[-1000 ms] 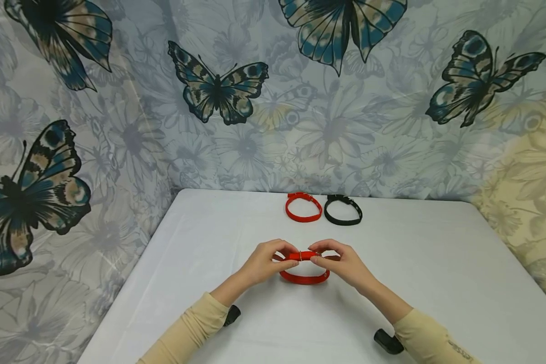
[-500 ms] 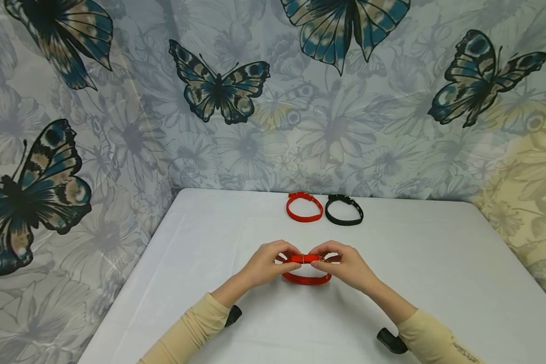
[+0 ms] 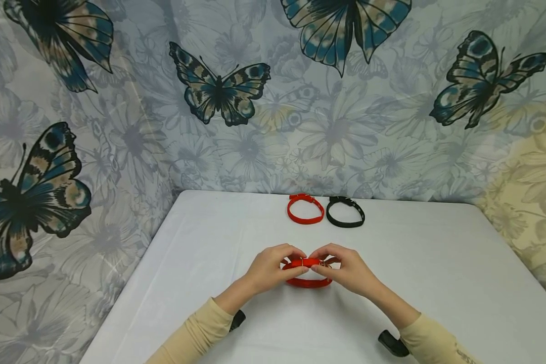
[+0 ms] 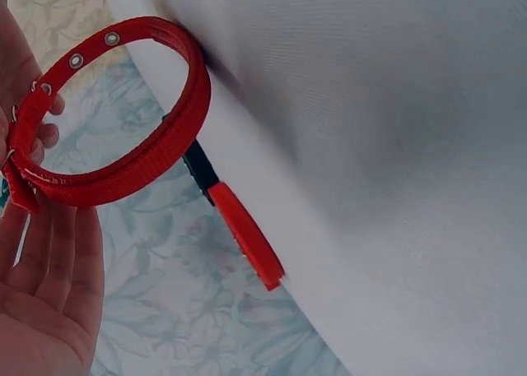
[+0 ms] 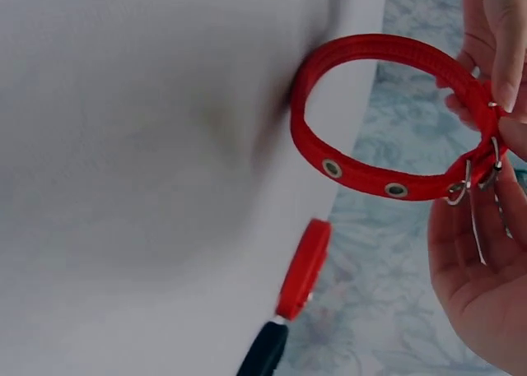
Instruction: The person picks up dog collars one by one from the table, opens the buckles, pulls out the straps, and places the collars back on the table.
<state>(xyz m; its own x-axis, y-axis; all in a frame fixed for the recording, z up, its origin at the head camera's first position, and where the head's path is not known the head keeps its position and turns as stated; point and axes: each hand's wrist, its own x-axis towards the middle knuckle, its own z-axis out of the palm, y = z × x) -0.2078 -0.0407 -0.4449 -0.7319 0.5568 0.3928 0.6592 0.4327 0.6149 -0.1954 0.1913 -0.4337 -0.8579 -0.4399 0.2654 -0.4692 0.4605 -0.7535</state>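
Note:
A red pet collar (image 3: pixel 308 284), fastened into a loop, is between both hands over the table. My left hand (image 3: pixel 272 266) pinches the left part of its buckle section, thumb in front and fingers behind. At the right part, my right hand (image 3: pixel 349 269) pinches the strap beside the metal buckle and ring. In the right wrist view the collar (image 5: pixel 362 178) shows metal-rimmed eyelets along its band, with the metal ring and buckle over the right palm. The tucked strap end (image 4: pixel 23 191) sticks out past a keeper in the left wrist view.
On the white table (image 3: pixel 209 227), a second red collar (image 3: pixel 306 221) and a black collar (image 3: pixel 346 224) lie side by side near the back edge. Butterfly-print cloth (image 3: pixel 236 151) hangs behind. Black devices (image 3: pixel 393 344) sit at the wrists.
Both hands have shifted slightly right and toward the front with the red collar. The thumbs have come closer together at its buckle section. The two collars at the back stay put.

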